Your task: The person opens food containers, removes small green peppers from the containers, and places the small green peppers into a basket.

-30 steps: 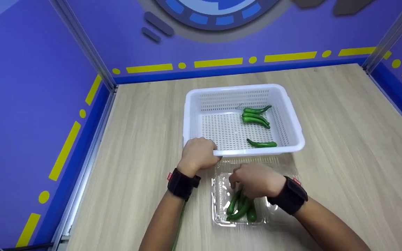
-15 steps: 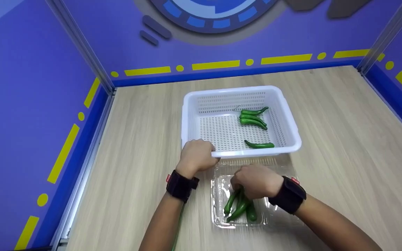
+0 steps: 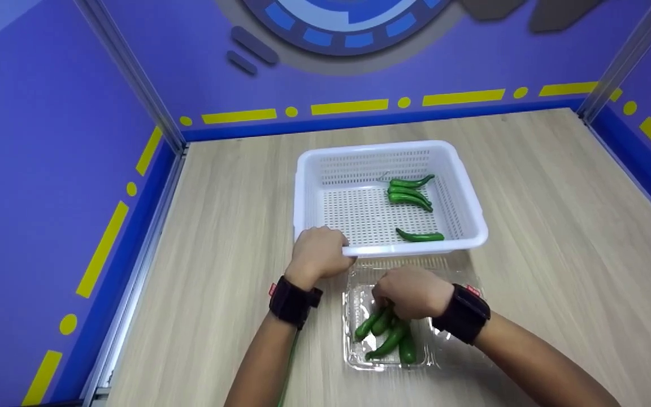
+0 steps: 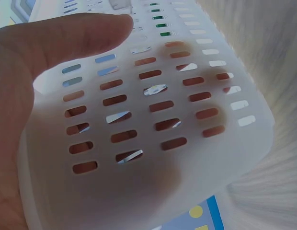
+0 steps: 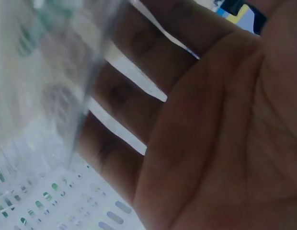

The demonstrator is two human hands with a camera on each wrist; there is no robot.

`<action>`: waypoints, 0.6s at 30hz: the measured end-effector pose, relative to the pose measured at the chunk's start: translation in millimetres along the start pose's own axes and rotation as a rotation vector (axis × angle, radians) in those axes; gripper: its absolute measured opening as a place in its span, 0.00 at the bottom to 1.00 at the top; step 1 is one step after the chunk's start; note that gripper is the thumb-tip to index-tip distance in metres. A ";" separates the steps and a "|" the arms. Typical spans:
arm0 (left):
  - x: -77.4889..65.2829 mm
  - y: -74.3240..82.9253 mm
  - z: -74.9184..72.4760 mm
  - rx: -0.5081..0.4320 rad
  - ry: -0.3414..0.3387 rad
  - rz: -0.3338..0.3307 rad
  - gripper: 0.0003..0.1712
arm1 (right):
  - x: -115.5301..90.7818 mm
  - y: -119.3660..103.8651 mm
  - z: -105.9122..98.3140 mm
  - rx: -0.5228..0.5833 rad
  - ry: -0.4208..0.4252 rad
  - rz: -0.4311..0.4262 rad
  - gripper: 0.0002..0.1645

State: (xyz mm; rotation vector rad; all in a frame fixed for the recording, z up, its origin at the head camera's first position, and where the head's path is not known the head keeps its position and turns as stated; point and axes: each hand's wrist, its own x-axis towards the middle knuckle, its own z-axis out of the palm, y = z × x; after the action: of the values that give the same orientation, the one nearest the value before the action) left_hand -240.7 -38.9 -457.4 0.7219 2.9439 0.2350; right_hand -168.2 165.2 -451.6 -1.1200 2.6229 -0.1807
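Observation:
My left hand (image 3: 320,251) grips the near left corner of a white perforated plastic basket (image 3: 393,249). In the left wrist view the thumb (image 4: 91,36) lies over one side of the basket wall (image 4: 225,167), and the fingers show through its slots. My right hand (image 3: 413,291) reaches down into a clear plastic clamshell box (image 3: 348,339), over the upper ends of several green chili peppers (image 3: 390,342). In the right wrist view its fingers (image 5: 124,91) are spread, with their ends blurred behind clear plastic (image 5: 67,96). I cannot tell whether they pinch a pepper.
Several more green chili peppers (image 3: 410,195) lie at the right inside the basket, one (image 3: 420,236) by its near wall. The box's clear lid (image 3: 461,350) lies folded out to the right. Blue panels (image 3: 246,90) border the wooden table (image 3: 235,192) at the back and sides.
Under my right hand, two chili peppers have swung their lower ends to the left and fanned apart in the box. The left hand keeps its grip on the basket.

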 end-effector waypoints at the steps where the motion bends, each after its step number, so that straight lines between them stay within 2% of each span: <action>1: -0.1 0.2 -0.3 0.002 0.002 0.000 0.21 | 0.2 0.2 0.0 0.006 0.006 -0.004 0.20; 6: -0.3 0.6 -1.0 0.013 0.015 0.005 0.23 | 0.0 0.3 -2.0 0.010 0.034 -0.037 0.17; 13: -1.3 0.5 -1.8 0.021 0.005 -0.002 0.23 | -2.1 1.4 -14.4 0.094 0.068 -0.084 0.16; 18: -0.7 0.9 -2.2 0.016 0.001 -0.003 0.21 | -3.7 2.1 -26.2 0.129 0.089 -0.069 0.16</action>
State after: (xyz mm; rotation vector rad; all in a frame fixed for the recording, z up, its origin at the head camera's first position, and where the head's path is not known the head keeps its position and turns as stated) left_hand -239.9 -38.8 -455.0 0.7200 2.9510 0.2125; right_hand -175.2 169.4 -426.3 -1.1838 2.6085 -0.4167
